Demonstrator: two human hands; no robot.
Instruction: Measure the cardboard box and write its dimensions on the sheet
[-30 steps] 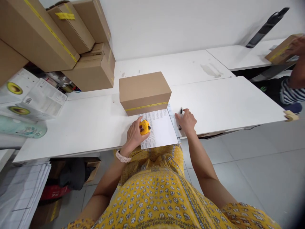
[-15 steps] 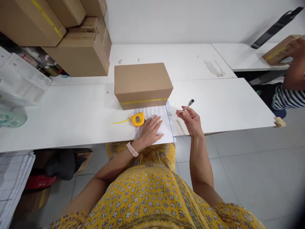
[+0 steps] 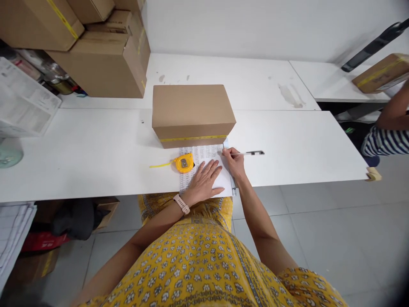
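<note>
My left hand (image 3: 206, 180) lies flat with fingers spread on a sheet of paper (image 3: 225, 186) near the table's front edge. Rows of small writing or print cover the paper's upper and left parts. In my right hand (image 3: 234, 163) is a pen (image 3: 254, 153), its dark end pointing right and its other end over the right part of the sheet. Whether the tip touches the paper I cannot tell. A yellow tape measure (image 3: 184, 163) rests on the paper's left side, a short strip of its tape pulled out leftward. Just behind the paper stands a closed cardboard box (image 3: 193, 106) with yellow tape.
Stacked cardboard boxes (image 3: 96, 64) fill the back left of the white table (image 3: 96, 157). A white printed carton (image 3: 27, 100) stands at the left. At the far right, another person's arm (image 3: 394, 106) is near a taped box (image 3: 380, 74) and a dark cylindrical object (image 3: 372, 47).
My right hand has moved left from beside the paper onto its right part, and the pen now points rightward. My left hand stays on the sheet. The view has shifted slightly.
</note>
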